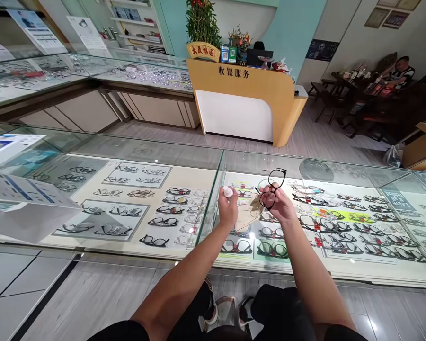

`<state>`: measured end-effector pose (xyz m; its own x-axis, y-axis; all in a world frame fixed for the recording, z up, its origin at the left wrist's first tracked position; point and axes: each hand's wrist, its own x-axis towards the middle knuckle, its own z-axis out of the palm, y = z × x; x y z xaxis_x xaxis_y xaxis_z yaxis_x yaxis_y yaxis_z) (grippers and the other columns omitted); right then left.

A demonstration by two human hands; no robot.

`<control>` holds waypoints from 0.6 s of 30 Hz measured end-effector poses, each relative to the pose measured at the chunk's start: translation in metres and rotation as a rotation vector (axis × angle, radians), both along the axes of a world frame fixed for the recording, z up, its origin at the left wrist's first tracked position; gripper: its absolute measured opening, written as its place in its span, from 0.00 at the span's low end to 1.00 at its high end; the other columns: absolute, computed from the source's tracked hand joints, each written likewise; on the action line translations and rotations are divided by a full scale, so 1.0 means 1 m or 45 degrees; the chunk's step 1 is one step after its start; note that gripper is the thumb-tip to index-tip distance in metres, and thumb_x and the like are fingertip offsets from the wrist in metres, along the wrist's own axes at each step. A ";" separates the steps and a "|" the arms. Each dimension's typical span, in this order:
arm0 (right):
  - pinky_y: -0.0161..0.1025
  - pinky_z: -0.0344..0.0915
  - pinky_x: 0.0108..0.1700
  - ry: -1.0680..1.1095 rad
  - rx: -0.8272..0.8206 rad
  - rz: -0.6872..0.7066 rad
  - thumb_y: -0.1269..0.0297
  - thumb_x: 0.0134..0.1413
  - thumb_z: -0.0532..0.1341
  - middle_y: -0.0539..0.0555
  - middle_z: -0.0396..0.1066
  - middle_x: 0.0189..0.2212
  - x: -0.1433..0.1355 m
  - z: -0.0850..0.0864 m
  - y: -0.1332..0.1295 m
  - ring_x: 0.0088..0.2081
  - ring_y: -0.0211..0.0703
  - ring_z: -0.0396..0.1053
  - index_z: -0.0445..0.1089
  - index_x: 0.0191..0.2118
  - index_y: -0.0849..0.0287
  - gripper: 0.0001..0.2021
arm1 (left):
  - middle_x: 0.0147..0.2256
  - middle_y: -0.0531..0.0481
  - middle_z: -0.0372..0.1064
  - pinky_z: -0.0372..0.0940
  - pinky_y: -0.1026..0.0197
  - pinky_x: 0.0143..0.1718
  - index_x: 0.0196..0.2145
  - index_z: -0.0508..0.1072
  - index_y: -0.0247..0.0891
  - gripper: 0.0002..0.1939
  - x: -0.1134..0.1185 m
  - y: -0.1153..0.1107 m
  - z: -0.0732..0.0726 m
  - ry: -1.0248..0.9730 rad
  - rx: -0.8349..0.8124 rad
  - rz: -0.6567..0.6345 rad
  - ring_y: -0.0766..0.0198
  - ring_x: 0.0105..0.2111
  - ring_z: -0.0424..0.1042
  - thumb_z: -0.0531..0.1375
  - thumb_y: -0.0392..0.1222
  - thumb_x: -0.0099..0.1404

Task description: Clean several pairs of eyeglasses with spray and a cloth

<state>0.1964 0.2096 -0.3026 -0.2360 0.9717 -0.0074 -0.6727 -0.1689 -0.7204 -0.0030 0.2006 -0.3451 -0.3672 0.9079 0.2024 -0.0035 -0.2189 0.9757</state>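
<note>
My left hand (227,210) is closed around a small white bottle (227,191), whose top shows above the fingers. To the right, my right hand (283,207) grips a pair of black-rimmed eyeglasses (277,176), fingers at the lower lens and bridge. The eyeglasses are raised above the glass counter, tilted, one lens higher than the other. Bottle and eyeglasses are apart. Between and below my hands, a beige cloth (246,215) lies on the counter top.
The glass display case (213,203) holds rows of eyeglass frames. At the left stands a white folded card (31,208). A wooden cashier desk (241,80) with plants is across the floor. Far right, a person (401,71) sits at a dark table.
</note>
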 end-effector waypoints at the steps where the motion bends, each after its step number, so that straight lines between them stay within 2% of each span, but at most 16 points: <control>1: 0.39 0.78 0.49 -0.012 0.007 0.001 0.53 0.45 0.83 0.49 0.80 0.38 -0.001 0.000 0.000 0.49 0.43 0.81 0.73 0.39 0.49 0.22 | 0.36 0.52 0.66 0.66 0.58 0.42 0.41 0.66 0.44 0.10 0.000 0.000 0.001 -0.012 0.003 -0.001 0.61 0.35 0.68 0.62 0.49 0.70; 5: 0.42 0.79 0.51 -0.056 0.103 -0.028 0.53 0.43 0.83 0.51 0.80 0.39 -0.003 0.008 -0.003 0.50 0.46 0.81 0.73 0.40 0.49 0.23 | 0.35 0.51 0.66 0.67 0.57 0.40 0.39 0.66 0.44 0.14 0.004 0.001 0.009 -0.075 0.044 -0.030 0.61 0.34 0.68 0.64 0.54 0.68; 8: 0.44 0.79 0.53 -0.076 0.207 -0.059 0.54 0.46 0.83 0.53 0.81 0.40 -0.002 0.021 -0.006 0.49 0.46 0.81 0.74 0.40 0.49 0.21 | 0.30 0.50 0.65 0.67 0.55 0.37 0.34 0.66 0.43 0.21 0.006 -0.002 0.025 -0.164 0.127 -0.205 0.61 0.30 0.66 0.64 0.63 0.67; 10: 0.44 0.79 0.55 -0.111 0.267 -0.082 0.55 0.48 0.82 0.53 0.82 0.42 -0.001 0.033 -0.009 0.49 0.46 0.81 0.75 0.41 0.49 0.19 | 0.26 0.50 0.62 0.67 0.53 0.35 0.29 0.65 0.43 0.30 0.004 -0.004 0.042 -0.229 0.126 -0.429 0.61 0.27 0.64 0.59 0.74 0.68; 12: 0.46 0.78 0.57 -0.158 0.310 -0.115 0.57 0.49 0.82 0.53 0.82 0.43 -0.003 0.049 -0.010 0.49 0.46 0.80 0.76 0.41 0.49 0.18 | 0.21 0.52 0.55 0.63 0.54 0.28 0.25 0.60 0.44 0.39 -0.002 -0.002 0.064 -0.323 0.026 -0.668 0.63 0.22 0.59 0.47 0.85 0.67; 15: 0.48 0.77 0.60 -0.256 0.385 -0.140 0.57 0.52 0.81 0.55 0.83 0.44 -0.014 0.072 -0.009 0.50 0.47 0.80 0.75 0.40 0.51 0.16 | 0.16 0.55 0.42 0.57 0.55 0.21 0.21 0.52 0.46 0.46 -0.018 0.005 0.099 -0.398 -0.182 -1.015 0.66 0.16 0.49 0.32 0.93 0.59; 18: 0.46 0.76 0.61 -0.337 0.474 -0.147 0.55 0.54 0.80 0.53 0.83 0.42 -0.034 0.085 -0.006 0.49 0.46 0.80 0.75 0.37 0.51 0.15 | 0.14 0.55 0.38 0.56 0.55 0.19 0.18 0.49 0.46 0.47 -0.034 0.015 0.120 -0.408 -0.210 -1.127 0.67 0.15 0.45 0.28 0.95 0.54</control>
<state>0.1627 0.2034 -0.2174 -0.1628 0.9396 0.3011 -0.4570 0.1986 -0.8670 -0.0366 0.2160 -0.2247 0.4508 0.8909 0.0559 -0.3742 0.1318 0.9179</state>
